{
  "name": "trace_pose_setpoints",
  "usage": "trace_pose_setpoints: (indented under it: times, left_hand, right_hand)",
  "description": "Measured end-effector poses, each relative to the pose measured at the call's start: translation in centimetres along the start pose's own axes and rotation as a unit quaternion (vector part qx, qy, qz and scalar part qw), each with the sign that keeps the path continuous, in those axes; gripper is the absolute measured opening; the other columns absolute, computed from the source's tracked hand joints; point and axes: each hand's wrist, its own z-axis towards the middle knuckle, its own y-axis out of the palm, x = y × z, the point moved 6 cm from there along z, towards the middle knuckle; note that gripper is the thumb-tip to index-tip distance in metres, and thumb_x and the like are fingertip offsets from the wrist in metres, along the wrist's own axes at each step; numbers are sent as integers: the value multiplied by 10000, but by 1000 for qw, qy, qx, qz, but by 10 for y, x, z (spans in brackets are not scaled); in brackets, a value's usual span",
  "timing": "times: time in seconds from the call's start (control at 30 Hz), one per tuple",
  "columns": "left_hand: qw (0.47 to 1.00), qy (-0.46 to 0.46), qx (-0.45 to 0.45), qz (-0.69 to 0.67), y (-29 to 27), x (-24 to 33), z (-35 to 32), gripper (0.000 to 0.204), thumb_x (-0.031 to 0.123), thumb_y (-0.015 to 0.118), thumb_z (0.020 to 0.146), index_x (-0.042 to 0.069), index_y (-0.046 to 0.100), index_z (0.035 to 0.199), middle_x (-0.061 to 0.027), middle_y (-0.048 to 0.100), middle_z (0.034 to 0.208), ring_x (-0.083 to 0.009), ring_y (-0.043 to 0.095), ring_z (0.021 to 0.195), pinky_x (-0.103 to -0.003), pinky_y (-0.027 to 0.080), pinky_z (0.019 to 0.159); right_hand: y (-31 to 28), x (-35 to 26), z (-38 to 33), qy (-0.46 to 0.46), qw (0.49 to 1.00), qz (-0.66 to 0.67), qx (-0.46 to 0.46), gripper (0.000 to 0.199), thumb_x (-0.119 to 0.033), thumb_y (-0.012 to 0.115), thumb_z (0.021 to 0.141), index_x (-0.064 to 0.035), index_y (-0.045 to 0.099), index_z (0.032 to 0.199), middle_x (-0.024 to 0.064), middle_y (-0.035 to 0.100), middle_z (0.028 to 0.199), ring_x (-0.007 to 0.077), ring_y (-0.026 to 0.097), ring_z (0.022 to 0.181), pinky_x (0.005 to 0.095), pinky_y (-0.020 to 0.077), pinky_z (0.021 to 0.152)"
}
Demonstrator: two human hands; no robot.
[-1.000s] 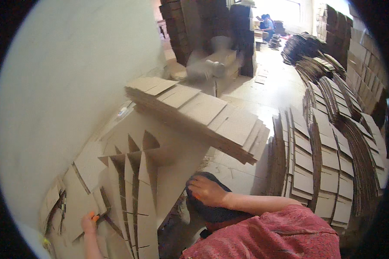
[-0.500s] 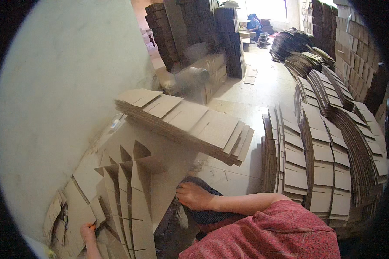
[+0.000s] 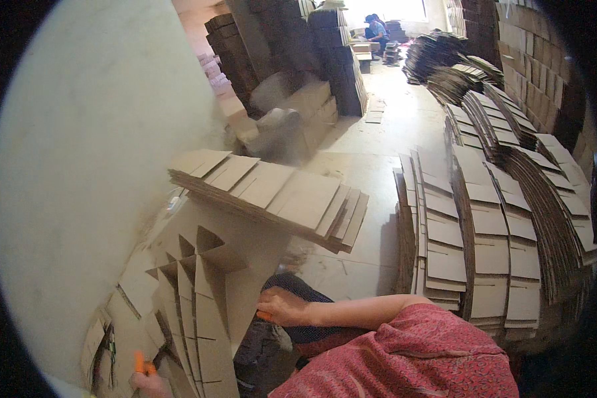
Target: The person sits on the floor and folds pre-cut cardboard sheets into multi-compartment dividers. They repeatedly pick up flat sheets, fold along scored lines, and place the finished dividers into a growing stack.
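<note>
At the lower left my left hand (image 3: 150,383) is over loose cardboard pieces (image 3: 116,318). Two of its fingers wear orange covers and stand apart, with nothing visible between them. Just to its right stands a partition of interlocked, slotted cardboard strips (image 3: 205,312), partly opened into cells. My right hand (image 3: 284,306) rests by my dark-clothed knee, near the edge of the cardboard work surface (image 3: 245,275). Its fingers are curled, with orange at the tips; whatever they may hold is hidden. Beyond the partition lies a stack of flat slotted cardboard strips (image 3: 265,189).
Rows of stacked cardboard strips (image 3: 484,225) fill the right side. Taller stacks (image 3: 341,63) stand at the back, near a blurred grey round shape (image 3: 278,132). Against the bright window sits another person (image 3: 378,33). A pale wall (image 3: 93,146) borders the left.
My left hand has shifted slightly down and right, its orange fingers now raised off the cardboard edge. The right hand has moved slightly left, showing an orange tip. The view has shifted a little.
</note>
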Motion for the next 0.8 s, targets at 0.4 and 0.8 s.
trace_pose_setpoints:
  times: [0.4, 0.8]
  left_hand:
    - [894, 431, 24, -122, 37, 149, -182, 256, 31, 622, 816, -14, 664, 1065, -177, 644, 1098, -347, 624, 1009, -403, 491, 902]
    - [969, 209, 57, -119, 9, 90, -129, 372, 56, 707, 789, 7, 628, 1149, -195, 579, 1223, -353, 557, 1128, -387, 455, 953]
  right_hand:
    - [12, -78, -6, 398, 681, 607, -96, 191, -218, 606, 903, -80, 688, 1007, -36, 616, 805, 77, 535, 690, 260, 450, 598]
    - [-102, -14, 46, 170, 975, 26, 141, 349, 45, 532, 766, -27, 662, 1083, 48, 652, 896, 189, 586, 794, 315, 470, 700]
